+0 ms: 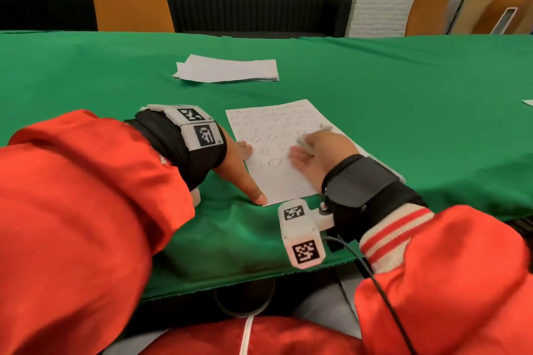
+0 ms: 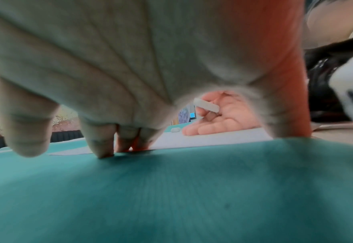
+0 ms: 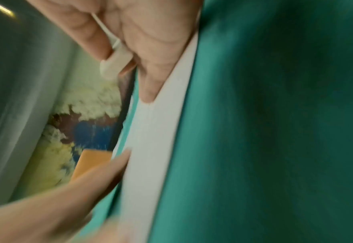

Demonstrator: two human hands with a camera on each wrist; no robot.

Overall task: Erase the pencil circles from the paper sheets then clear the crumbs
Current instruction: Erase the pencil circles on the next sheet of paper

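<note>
A white paper sheet (image 1: 277, 181) covered with rows of pencil circles lies on the green cloth in front of me. The circles nearest me look faint, and the strip closest to me is bare. My left hand (image 1: 240, 166) presses flat on the sheet's left edge, fingers and thumb spread (image 2: 129, 82). My right hand (image 1: 314, 153) rests on the sheet's right part and pinches a small white eraser (image 1: 304, 143) between thumb and forefinger, its other fingers stretched out. The eraser (image 2: 205, 105) is held just above the paper (image 3: 156, 148). In the right wrist view the eraser (image 3: 115, 64) is blurred.
A stack of white sheets (image 1: 227, 69) lies further back on the green table cloth (image 1: 403, 95). A small white lump (image 2: 175, 130) sits by the sheet's far right edge. A paper corner (image 1: 527, 102) shows at the far right. Orange chairs (image 1: 129, 0) stand behind the table.
</note>
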